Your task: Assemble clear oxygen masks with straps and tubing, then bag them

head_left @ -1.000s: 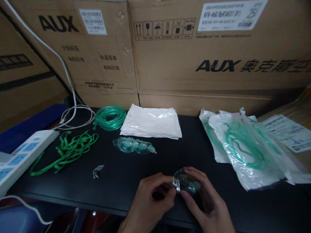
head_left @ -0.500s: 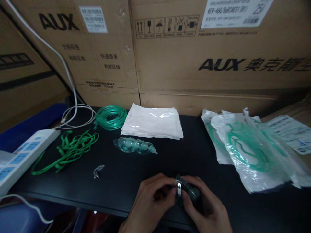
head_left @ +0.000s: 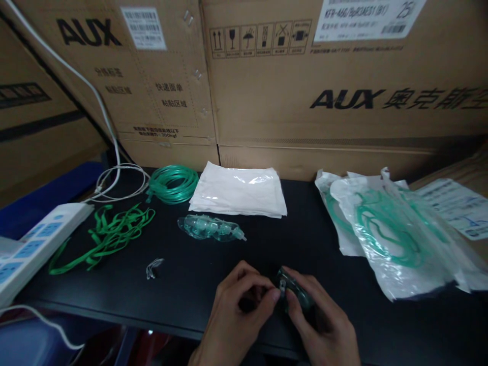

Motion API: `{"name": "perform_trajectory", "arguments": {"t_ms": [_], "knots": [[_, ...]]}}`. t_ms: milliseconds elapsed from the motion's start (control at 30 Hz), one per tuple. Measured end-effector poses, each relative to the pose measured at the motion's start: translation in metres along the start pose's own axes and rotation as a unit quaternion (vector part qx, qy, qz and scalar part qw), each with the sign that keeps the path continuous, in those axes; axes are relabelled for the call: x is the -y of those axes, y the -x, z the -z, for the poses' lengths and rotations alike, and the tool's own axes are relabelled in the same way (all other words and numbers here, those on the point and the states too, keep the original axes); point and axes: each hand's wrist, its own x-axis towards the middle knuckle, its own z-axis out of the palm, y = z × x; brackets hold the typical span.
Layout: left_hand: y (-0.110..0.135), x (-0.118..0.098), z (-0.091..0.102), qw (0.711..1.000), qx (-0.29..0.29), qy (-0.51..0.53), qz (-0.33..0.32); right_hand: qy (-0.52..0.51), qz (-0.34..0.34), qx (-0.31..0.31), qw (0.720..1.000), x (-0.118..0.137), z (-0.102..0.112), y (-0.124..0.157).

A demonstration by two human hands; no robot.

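Note:
A dark green, see-through face mask (head_left: 301, 296) is held low over the front of the table in my right hand (head_left: 324, 317), thumb on the near side and fingers over the far side. At the mask's left end shows a small shiny metal nose clip (head_left: 282, 285). My left hand (head_left: 242, 307) is closed in a pinch, with thumb and index fingertips against the clip's left edge; the exact contact is partly hidden. Several small clear and metallic strips (head_left: 154, 268) lie on the black table to the left. Farther back rests a stack of green transparent masks (head_left: 211, 227).
Coiled green tubing (head_left: 173, 184), tangled green elastic straps (head_left: 114, 234) and a white power strip (head_left: 41, 244) are on the left. White plastic bags (head_left: 238, 190) lie at the back. Packaged tubing (head_left: 389, 239) lies right. Large cardboard boxes (head_left: 267, 101) stand behind.
My left fingertips have shifted slightly up around the clip, and the left fingers are more curled. The mask has turned a little in my right hand, and the clip looks less bright.

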Motion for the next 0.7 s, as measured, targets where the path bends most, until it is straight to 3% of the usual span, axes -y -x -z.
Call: {"name": "perform_trajectory", "arguments": {"t_ms": [267,700], "knots": [[-0.0004,-0.0028,-0.0004,0.999,0.04,-0.026,0.004,-0.011,0.005,0.003,1.0,0.003,0.0006,-0.0015],[0.0026,-0.0047,0.0008,0.999,0.046,-0.009,0.012,-0.068,-0.04,0.017,0.997,0.0068,0.0037,-0.0031]]}}
